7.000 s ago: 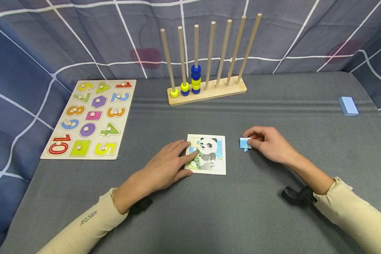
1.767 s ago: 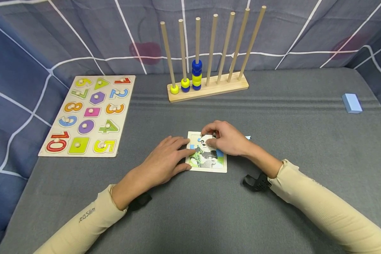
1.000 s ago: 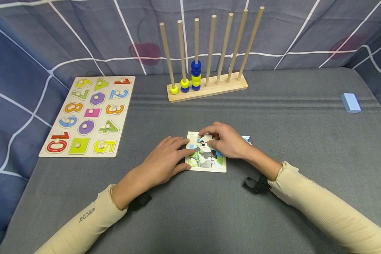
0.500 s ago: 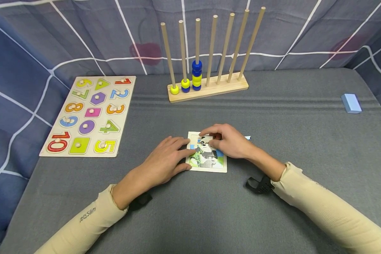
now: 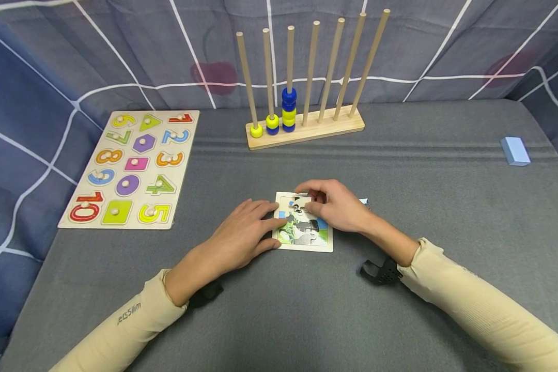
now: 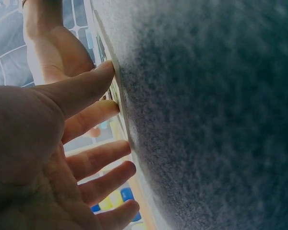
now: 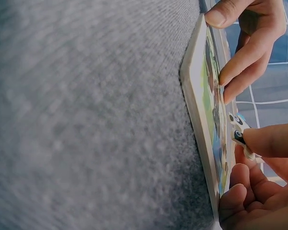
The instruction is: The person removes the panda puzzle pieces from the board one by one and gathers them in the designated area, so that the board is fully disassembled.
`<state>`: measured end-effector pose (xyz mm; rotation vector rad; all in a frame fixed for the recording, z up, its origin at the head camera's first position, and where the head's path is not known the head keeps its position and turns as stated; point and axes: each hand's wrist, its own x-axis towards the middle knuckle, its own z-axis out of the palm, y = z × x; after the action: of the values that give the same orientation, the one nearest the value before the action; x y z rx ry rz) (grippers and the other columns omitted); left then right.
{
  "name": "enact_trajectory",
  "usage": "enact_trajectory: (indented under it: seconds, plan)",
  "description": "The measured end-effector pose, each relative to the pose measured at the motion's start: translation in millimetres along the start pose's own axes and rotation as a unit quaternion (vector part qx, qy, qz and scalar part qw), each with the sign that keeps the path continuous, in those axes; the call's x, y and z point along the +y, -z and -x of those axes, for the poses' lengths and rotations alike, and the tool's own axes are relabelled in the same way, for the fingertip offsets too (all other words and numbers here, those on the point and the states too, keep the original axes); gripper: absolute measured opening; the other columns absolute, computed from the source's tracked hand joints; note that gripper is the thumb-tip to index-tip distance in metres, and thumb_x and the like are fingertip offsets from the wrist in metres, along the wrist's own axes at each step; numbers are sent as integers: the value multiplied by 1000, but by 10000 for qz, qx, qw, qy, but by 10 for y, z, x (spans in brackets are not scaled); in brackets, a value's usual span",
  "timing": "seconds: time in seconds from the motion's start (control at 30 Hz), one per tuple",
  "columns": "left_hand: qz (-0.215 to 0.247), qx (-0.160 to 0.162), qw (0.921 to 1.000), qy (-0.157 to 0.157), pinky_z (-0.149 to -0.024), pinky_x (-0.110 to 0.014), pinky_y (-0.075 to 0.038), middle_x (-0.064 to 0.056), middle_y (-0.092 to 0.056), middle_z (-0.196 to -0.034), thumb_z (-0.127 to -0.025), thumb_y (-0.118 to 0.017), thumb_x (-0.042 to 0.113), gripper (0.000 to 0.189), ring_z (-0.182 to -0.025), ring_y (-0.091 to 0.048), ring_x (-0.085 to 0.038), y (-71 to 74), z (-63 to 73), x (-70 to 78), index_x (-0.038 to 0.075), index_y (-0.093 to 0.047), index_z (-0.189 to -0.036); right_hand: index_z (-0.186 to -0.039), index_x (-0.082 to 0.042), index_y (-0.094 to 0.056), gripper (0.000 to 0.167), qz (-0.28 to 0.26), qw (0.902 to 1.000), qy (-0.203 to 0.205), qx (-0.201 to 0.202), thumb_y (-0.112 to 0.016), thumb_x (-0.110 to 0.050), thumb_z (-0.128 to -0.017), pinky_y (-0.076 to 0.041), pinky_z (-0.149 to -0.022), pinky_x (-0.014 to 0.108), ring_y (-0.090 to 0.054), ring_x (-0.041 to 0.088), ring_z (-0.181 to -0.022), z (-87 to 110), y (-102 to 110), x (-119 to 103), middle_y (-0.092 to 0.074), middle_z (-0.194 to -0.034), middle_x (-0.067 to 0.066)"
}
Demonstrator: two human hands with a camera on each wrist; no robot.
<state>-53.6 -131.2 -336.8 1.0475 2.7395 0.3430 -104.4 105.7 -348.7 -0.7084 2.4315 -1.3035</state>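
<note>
A small panda jigsaw puzzle (image 5: 302,241) in a pale square frame lies flat on the grey table. My left hand (image 5: 246,235) rests at its left side, fingers extended, fingertips on the frame and picture. Over the upper part of the puzzle, my right hand (image 5: 339,205) pinches a panda-face puzzle piece (image 5: 298,203) between thumb and fingers. In the right wrist view that puzzle piece (image 7: 239,125) is tilted, raised above the picture. The right hand hides the puzzle's top right corner. Another puzzle piece (image 5: 363,201), light blue, lies on the table, mostly hidden behind the right wrist.
To the left lies a number-and-shape peg board (image 5: 180,173). A wooden bead stand (image 5: 307,135) with upright rods and blue and yellow beads stands at the back. A light blue block (image 5: 515,151) is far right. Grid-patterned curtain (image 5: 335,57) encloses the table.
Seven seconds ago my right hand held the blue piece right of the puzzle. It lies on the table now, and that hand has moved left and pinches the panda-face piece. Left hand stays put.
</note>
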Motion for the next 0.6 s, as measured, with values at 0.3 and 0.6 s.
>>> enact_trajectory:
  seconds: [0.3, 0.6]
  plan:
    - [0, 28, 10000, -21, -112, -56, -27, -14, -52, -139, -93, -70, 33, 44, -131, -44, -31, 0, -1, -6, 12, -65, -131, -112, -5, -72, 23, -177, 9997, -21, 141, -64, -1, -91, -41, -60, 31, -49, 18, -65, 30, 8, 0, -58, -77, 3]
    - [-43, -55, 10000, -25, -112, -55, -27, -15, -51, -141, -94, -68, 34, 45, -132, -44, -32, 0, 4, 2, 13, -64, -133, -112, -5, -73, 23, -264, 9989, -8, 395, -65, -1, -91, -39, -58, 29, -48, 18, -64, 140, 49, 35, -58, -77, 3]
